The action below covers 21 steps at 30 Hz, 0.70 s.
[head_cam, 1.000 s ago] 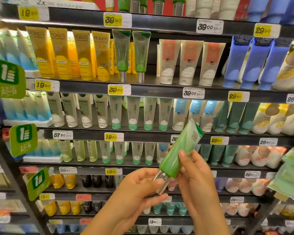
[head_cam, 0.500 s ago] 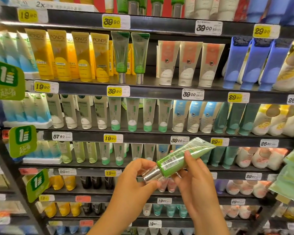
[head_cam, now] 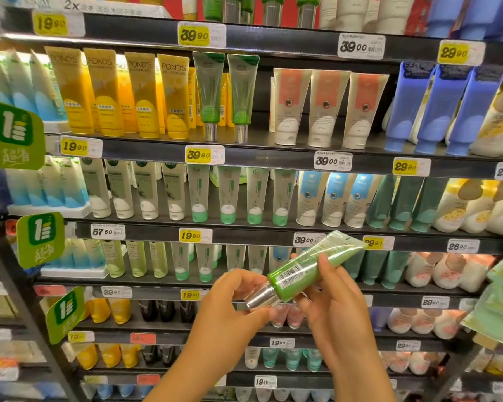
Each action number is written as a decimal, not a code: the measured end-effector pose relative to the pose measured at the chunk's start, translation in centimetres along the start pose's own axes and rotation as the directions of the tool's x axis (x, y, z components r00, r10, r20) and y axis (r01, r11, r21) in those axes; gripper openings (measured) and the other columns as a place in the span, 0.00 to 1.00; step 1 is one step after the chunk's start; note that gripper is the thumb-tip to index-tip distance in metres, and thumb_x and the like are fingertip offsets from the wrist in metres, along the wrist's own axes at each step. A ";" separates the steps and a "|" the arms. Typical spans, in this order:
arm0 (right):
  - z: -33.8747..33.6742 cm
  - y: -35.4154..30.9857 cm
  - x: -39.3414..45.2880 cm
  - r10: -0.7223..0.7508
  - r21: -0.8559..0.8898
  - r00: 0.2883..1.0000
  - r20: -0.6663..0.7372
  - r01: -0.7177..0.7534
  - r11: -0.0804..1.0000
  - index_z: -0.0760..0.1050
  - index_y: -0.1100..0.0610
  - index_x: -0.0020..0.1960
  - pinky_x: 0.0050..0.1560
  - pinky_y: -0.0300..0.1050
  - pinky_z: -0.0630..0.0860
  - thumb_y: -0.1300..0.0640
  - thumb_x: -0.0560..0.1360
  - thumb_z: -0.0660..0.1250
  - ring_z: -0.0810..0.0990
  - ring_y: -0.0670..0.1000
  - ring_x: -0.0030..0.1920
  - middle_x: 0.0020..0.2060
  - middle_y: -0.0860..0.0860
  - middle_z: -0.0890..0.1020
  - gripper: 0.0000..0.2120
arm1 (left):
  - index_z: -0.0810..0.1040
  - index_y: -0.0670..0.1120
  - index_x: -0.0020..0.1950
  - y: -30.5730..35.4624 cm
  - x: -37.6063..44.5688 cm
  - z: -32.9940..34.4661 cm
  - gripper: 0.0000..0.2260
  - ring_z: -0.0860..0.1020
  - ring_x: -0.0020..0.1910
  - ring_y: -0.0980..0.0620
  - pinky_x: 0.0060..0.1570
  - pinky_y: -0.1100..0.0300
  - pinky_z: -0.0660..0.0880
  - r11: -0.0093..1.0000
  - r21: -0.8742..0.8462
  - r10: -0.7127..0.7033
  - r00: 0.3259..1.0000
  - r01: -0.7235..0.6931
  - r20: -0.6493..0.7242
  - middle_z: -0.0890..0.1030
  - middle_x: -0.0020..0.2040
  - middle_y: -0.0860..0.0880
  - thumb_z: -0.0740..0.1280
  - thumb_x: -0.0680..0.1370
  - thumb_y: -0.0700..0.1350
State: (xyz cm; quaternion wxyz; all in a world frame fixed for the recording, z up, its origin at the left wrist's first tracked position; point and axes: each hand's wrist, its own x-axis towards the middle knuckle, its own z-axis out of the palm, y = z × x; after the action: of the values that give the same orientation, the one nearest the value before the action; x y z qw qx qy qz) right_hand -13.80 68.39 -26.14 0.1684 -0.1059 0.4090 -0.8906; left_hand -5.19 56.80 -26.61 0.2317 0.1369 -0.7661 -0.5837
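A green tube (head_cam: 308, 265) with a silver cap (head_cam: 260, 297) is held in front of the shelves, lying slanted with its cap low on the left and its crimped end high on the right. A barcode label faces me. My left hand (head_cam: 233, 306) pinches the silver cap between thumb and fingers. My right hand (head_cam: 331, 303) grips the tube's body from below, fingertips curled over its upper side. Two matching green tubes (head_cam: 225, 94) stand cap-down on the upper shelf.
Dark store shelves (head_cam: 273, 158) packed with upright tubes fill the view: yellow tubes (head_cam: 122, 94), white-and-orange tubes (head_cam: 325, 108), blue tubes (head_cam: 436, 111). Price tags (head_cam: 204, 154) line the shelf edges. Green promo signs (head_cam: 12, 134) jut out at the left.
The tube has tilted from steeply upright to nearly flat and turned round, so its barcode now faces me. My left hand slid from under the cap to pinching it.
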 end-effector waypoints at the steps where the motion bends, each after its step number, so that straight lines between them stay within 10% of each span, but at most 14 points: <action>1: 0.0 -0.1 0.0 -0.003 0.005 1.000 0.012 0.003 1.000 0.76 0.61 0.52 0.52 0.55 0.78 0.52 0.69 0.64 0.82 0.55 0.45 0.41 0.56 0.83 0.16 | 0.80 0.52 0.45 -0.1 0.1 -0.1 0.13 0.78 0.42 0.65 0.37 0.73 0.73 0.997 -0.056 -0.054 0.998 0.055 0.021 0.81 0.46 0.55 0.76 0.65 0.38; 6: -0.1 -0.6 0.0 0.009 0.027 0.998 0.068 -0.011 1.000 0.76 0.62 0.56 0.49 0.55 0.80 0.53 0.72 0.62 0.82 0.59 0.49 0.48 0.60 0.83 0.17 | 0.79 0.42 0.54 -0.1 0.1 -0.9 0.23 0.83 0.37 0.47 0.36 0.57 0.80 0.725 -0.523 -0.293 0.889 0.447 0.353 0.84 0.42 0.42 0.75 0.59 0.36; 14: 0.2 -0.5 0.2 0.102 0.045 0.992 0.072 -0.105 0.993 0.76 0.62 0.56 0.41 0.50 0.81 0.59 0.68 0.66 0.79 0.56 0.45 0.45 0.59 0.81 0.17 | 0.84 0.37 0.43 0.8 -0.4 -1.4 0.10 0.82 0.36 0.43 0.33 0.56 0.80 0.553 -0.576 -0.253 0.780 0.602 0.572 0.82 0.40 0.35 0.74 0.63 0.36; 21: 0.5 -0.5 0.2 0.192 0.028 0.980 0.047 -0.193 0.981 0.75 0.66 0.56 0.41 0.50 0.80 0.58 0.69 0.66 0.79 0.56 0.43 0.46 0.61 0.80 0.18 | 0.82 0.30 0.43 1.9 -0.6 -1.6 0.26 0.81 0.29 0.42 0.32 0.49 0.81 0.363 -0.648 -0.209 0.737 0.669 0.643 0.79 0.38 0.32 0.83 0.48 0.32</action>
State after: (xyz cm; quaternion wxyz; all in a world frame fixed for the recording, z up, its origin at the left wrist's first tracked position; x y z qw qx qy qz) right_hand -13.90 68.27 -25.38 0.2645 -0.0827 0.3990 -0.8741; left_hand -3.75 56.32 -24.60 -0.0905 0.0706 -0.3360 -0.9349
